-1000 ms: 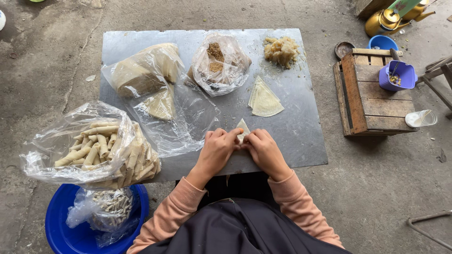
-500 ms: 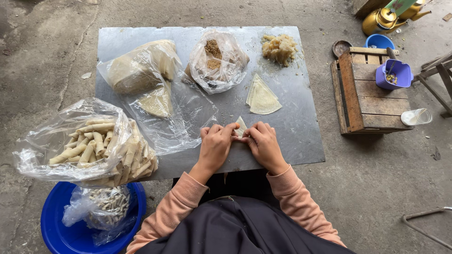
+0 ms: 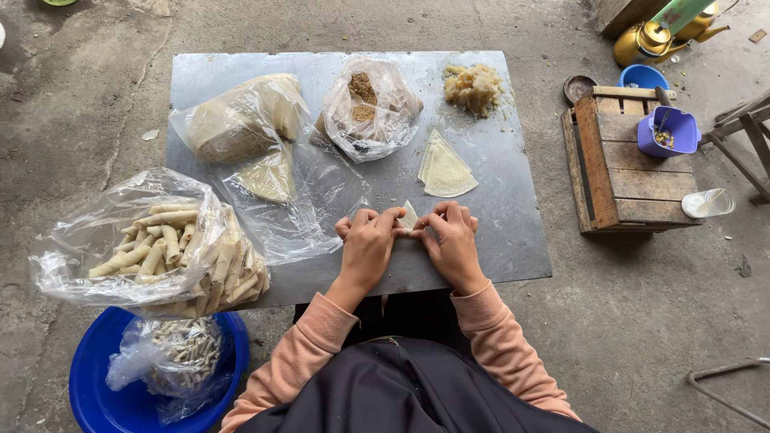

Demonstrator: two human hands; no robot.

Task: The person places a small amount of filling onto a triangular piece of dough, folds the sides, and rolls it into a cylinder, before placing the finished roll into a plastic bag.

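Rolling is the step in hand, as I judge it from the head view: the left hand [image 3: 367, 243] and the right hand [image 3: 451, 240] meet at the near middle of the grey metal counter [image 3: 521, 240], both curled over a small pale wrapper [image 3: 408, 215] whose pointed tip sticks up between the fingertips. Each hand is closed in a pinch on the wrapper, thumbs tucked under, so whatever filling lies inside is hidden.

Just beyond the hands lies a small stack of triangular wrappers [image 3: 446, 168], apart from the fingers. Farther back sits a loose heap of pale filling [image 3: 473, 84], and to its left an open clear bag with brown crumbly filling [image 3: 365, 100]. Left of that, a bag of flat wrapper sheets [image 3: 245, 120] spills onto clear plastic. At the near left corner a big clear bag of finished rolls [image 3: 172, 244] overhangs the counter edge, above a blue basin [image 3: 100, 377] holding another bag.

To the right, on the floor, stands a wooden crate [image 3: 613, 160] with a purple cup [image 3: 670, 132] on it.

The next move seems to call for even pressure from both hands so the roll stays tight, and a firm seal at the tip.
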